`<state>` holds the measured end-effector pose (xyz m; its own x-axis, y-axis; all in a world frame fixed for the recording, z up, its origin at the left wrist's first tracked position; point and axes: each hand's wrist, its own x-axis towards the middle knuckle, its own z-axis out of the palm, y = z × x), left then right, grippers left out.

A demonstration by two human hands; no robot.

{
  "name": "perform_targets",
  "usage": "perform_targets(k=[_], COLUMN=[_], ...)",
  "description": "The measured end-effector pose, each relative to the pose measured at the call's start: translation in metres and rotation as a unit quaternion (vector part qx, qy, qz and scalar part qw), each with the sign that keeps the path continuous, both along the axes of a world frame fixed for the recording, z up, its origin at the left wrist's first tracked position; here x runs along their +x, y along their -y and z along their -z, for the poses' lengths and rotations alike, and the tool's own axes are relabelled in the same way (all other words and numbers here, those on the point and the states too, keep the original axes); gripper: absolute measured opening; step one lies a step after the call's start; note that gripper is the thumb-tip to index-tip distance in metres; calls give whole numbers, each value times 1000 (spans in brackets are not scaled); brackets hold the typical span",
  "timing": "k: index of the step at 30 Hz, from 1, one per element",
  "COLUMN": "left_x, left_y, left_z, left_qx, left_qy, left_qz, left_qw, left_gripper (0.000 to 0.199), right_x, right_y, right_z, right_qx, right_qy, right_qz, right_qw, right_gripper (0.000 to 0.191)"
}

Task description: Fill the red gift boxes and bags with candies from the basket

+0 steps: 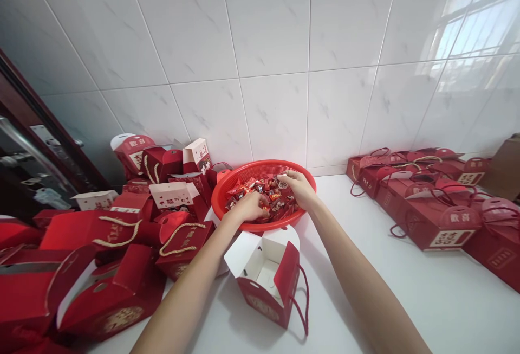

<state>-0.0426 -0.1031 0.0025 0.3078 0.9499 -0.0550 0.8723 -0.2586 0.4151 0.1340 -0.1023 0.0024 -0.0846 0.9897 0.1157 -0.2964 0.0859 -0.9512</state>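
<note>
Both hands are inside a red plastic basket [219, 208] that holds small wrapped candies [276, 195]. My left hand [252, 206] reaches in from the front left, its fingers curled down on a candy at their tips. At the basket's right side, my right hand [298, 186] pinches a wrapped candy between thumb and fingers. In front of the basket, between my forearms, stands a dark red gift box [264, 297] with its lid flaps up. Its white inside is bare where I can see it, and a red cord handle [305, 302] hangs on its right.
Many red gift boxes with rope handles [117, 229] are heaped on the left. Closed red boxes [422, 207] stand in rows on the right, beside a brown carton [506, 169]. A tiled wall [272, 115] rises behind the white table [325, 294].
</note>
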Motion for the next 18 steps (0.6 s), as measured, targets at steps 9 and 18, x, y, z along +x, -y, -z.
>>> perform_targets(k=[9, 18], left_x=[5, -9], left_y=[-12, -22], left_z=[-4, -27], left_qx=[75, 34], left_qy=[432, 473], left_qz=[-2, -44], left_qw=[899, 879], left_gripper=[27, 24], right_x=[0, 0], right_y=[2, -2], right_z=[-4, 0], right_qx=[7, 2], right_qy=[-11, -55], right_qz=[-35, 32], right_qw=[999, 998], right_gripper=[33, 33])
